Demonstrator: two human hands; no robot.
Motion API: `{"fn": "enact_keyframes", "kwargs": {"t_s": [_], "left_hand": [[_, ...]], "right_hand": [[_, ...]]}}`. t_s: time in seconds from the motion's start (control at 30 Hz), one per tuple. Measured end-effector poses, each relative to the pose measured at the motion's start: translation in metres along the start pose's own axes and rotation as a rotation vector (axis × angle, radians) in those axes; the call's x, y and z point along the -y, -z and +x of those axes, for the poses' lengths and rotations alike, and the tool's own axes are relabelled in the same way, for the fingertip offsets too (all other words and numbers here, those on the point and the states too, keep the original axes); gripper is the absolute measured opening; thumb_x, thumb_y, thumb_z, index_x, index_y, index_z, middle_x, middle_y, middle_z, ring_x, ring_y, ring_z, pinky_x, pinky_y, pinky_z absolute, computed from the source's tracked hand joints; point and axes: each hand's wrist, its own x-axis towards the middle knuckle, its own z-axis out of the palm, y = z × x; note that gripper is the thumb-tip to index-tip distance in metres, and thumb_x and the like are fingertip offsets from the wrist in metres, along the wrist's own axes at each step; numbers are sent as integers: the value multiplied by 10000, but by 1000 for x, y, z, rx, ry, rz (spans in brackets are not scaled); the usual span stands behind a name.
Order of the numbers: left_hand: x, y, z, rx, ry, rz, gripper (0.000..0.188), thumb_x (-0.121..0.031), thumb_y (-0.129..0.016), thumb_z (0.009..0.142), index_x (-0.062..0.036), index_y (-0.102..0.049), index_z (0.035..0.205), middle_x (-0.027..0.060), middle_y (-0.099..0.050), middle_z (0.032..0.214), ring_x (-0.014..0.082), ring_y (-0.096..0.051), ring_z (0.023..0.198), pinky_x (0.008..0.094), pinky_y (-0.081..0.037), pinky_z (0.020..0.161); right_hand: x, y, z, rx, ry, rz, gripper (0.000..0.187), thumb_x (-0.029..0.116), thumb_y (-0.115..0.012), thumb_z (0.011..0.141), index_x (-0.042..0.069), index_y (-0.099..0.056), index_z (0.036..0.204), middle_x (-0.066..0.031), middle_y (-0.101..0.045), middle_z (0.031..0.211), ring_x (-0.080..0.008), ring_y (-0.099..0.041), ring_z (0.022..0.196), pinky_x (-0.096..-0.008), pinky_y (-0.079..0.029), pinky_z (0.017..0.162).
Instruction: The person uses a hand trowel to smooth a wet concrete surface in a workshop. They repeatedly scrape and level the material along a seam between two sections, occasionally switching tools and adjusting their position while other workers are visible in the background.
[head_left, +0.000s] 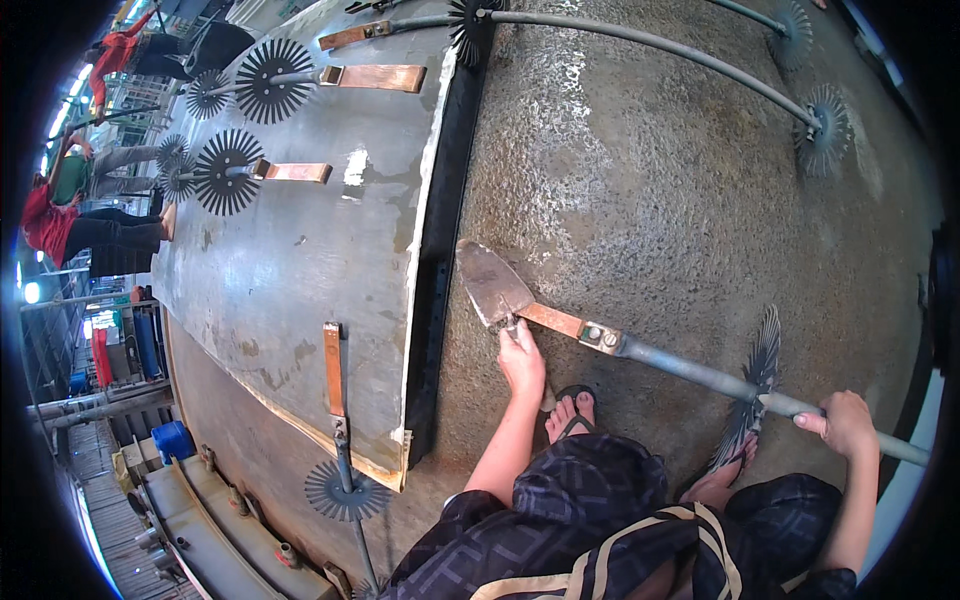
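My left hand (522,362) is closed around the neck of a pointed trowel (492,285). The trowel's worn metal blade lies against the end of a copper strip (552,320). A bolted clamp (600,337) joins that strip to a long grey rod (700,374). Farther along, the rod passes through a slotted metal disc (766,360) seen nearly edge-on. My right hand (848,422) grips the rod beyond the disc, close to its right end. The trowel's handle is mostly hidden behind my left hand.
Left of me is a large grey metal plate (300,250) with a raised pale edge. Similar disc rods with copper ends, one disc (265,80) among several, rest on it. Another rod (640,45) crosses the rough wet floor (620,180). People (100,225) stand at far left.
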Motion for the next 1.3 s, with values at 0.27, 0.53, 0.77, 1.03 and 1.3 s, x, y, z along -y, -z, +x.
{"fn": "enact_keyframes", "kwargs": {"t_s": [0.27,0.53,0.77,1.03,1.3], "left_hand": [[-14,0,5,41,82,-15,298,-284,-525,926,13,-537,922,256,-614,737,434,-602,705,478,-448,610],[2,-2,-3,50,173,-231,256,-251,-501,953,-13,-497,858,93,-524,533,205,-511,432,369,-419,449],[-2,16,-4,100,86,-59,297,-269,-516,942,12,-519,848,148,-572,600,276,-571,535,394,-448,539],[41,-1,-1,36,-28,-59,256,-257,-489,961,-24,-505,856,39,-481,520,129,-483,415,308,-396,408],[15,13,-14,62,19,-49,311,-292,-536,913,16,-532,871,248,-599,688,405,-611,642,469,-447,580]], "right_hand": [[9,5,-3,21,-19,12,790,742,-577,622,-45,-640,640,-257,-570,621,-423,-606,717,-480,-476,722],[6,-2,-3,14,9,15,818,767,-549,618,-45,-639,639,-258,-573,628,-428,-603,718,-485,-474,723],[1,-8,1,23,-4,-18,818,768,-544,624,-44,-638,631,-255,-581,636,-420,-610,727,-475,-479,732],[8,-1,-3,27,-15,-51,807,758,-549,636,-44,-642,637,-254,-590,650,-420,-614,739,-476,-484,730],[11,2,-6,61,-6,-35,793,749,-557,635,-37,-652,662,-245,-595,655,-408,-621,744,-466,-485,738]]}}
